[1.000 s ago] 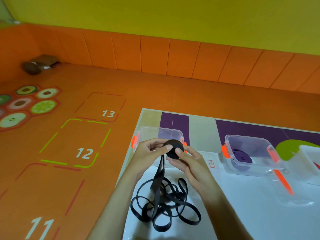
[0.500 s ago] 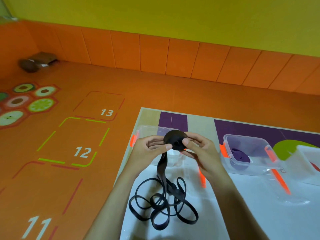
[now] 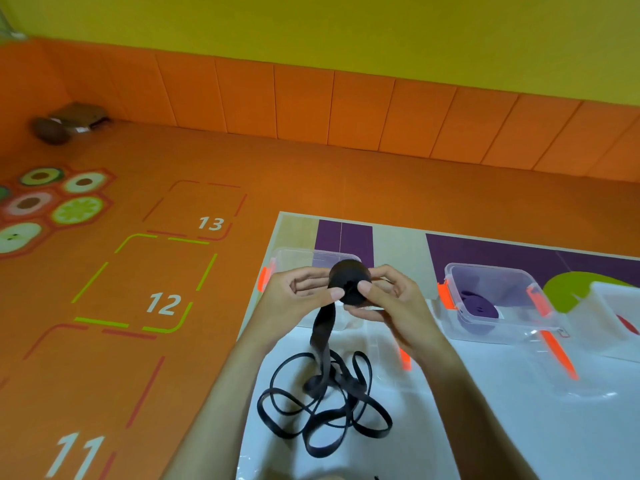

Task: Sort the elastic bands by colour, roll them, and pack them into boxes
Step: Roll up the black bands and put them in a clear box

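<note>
Black elastic band was mid-roll, I judged. The left hand pinched its coil from the left, the right hand from the right. The coil's axis pointed roughly at the camera; the tail hung straight down beneath the hands into a loose heap. Next would need more turns taking up slack, then the clear box just beyond the left hand.

Yellow-green wall across top of frame. Orange panelled skirting below. Orange floor, dashed boxes numbered 11, 12, 13 at left; fruit-slice hexagons far left. Blurred brown object upper left, possibly bag. Table lower right.
</note>
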Available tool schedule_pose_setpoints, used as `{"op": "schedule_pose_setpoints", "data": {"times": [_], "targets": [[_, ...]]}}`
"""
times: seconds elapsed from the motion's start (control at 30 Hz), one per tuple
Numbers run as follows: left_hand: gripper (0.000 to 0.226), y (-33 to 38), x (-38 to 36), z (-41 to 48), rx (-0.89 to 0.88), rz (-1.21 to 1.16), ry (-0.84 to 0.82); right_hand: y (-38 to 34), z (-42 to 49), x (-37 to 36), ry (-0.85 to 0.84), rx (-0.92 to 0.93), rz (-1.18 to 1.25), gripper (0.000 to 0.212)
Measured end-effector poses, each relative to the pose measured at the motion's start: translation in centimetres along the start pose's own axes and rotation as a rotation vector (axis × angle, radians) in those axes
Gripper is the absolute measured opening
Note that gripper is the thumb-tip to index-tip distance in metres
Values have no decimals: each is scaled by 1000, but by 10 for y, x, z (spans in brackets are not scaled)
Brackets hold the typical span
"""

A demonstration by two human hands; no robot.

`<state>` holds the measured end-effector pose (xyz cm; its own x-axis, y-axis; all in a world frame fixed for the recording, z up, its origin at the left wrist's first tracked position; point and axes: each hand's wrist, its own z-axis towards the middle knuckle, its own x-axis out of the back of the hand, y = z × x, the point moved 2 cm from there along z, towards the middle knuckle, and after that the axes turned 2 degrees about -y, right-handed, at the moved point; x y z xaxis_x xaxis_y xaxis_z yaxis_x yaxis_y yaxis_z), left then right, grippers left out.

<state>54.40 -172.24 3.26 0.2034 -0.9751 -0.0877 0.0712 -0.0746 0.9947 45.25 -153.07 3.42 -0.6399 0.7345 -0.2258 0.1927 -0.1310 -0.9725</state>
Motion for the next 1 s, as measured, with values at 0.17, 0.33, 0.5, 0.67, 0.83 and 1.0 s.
{"op": "schedule_pose_setpoints", "data": {"times": [0.17,0.33,0.5,0.67,0.83,1.0], "targets": [[32,-7,10,-4,19,60,39,15,-3,-6,-75,-44,-101,31],[36,-3,5,-5,0,141,-39,-16,3,11,-86,7,-396,28],[24,3,4,-4,-29,25,38,-5,-1,1,44,84,-123,38],[26,22,9,-2,-102,174,38,0,-10,0,-84,8,-91,43],[26,56,-6,5,-229,217,77,-53,4,1,-46,163,-207,32],[27,85,-7,24,-262,163,69,-80,15,-12,32,270,10,26]]}}
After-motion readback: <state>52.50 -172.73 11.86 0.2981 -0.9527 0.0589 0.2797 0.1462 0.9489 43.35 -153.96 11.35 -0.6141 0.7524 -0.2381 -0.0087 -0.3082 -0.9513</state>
